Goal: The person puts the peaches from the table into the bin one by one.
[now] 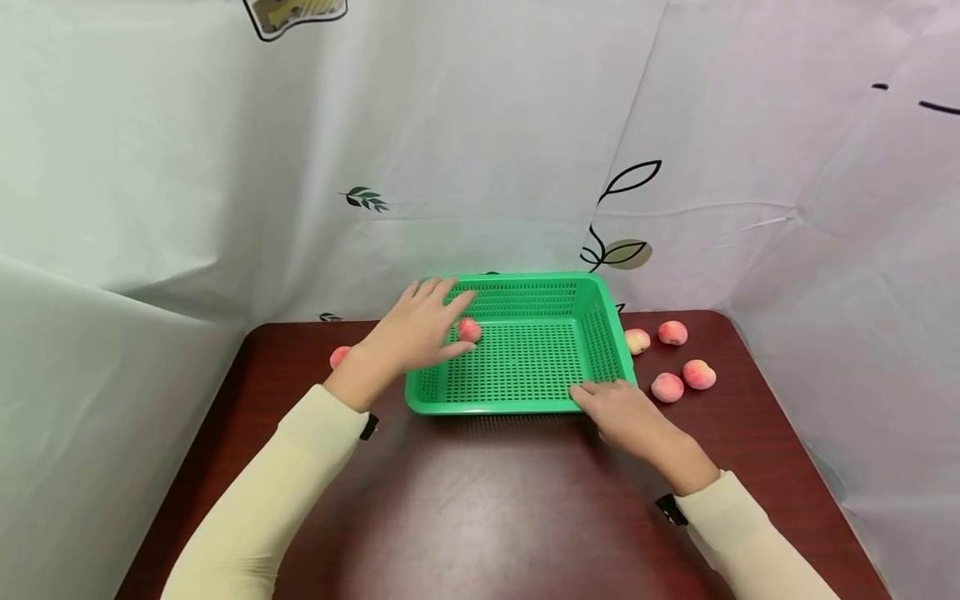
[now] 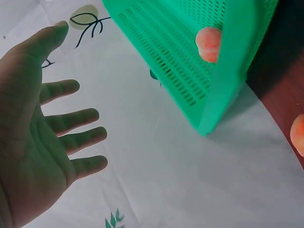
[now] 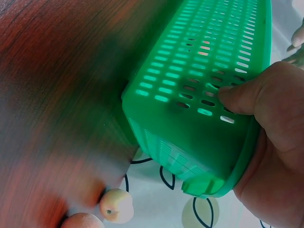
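Observation:
A green plastic basket (image 1: 491,407) with slotted walls sits toward the back of the table, a single peach (image 1: 469,330) lying at its left inside. My left hand (image 1: 420,327) hovers over the basket's left end. In the left wrist view its fingers (image 2: 80,115) are spread and hold nothing, apart from the peach. At the front right corner, my right hand (image 1: 624,417) grips the basket rim. The right wrist view shows the right thumb (image 3: 240,97) against the outer wall, with the other fingers hidden over the rim.
Several peaches (image 1: 699,375) lie on the dark red table (image 1: 480,508) right of the basket. Another peach (image 1: 340,357) sits to its left, partly behind my left wrist. A pale printed cloth (image 1: 480,150) hangs behind the table and along both sides.

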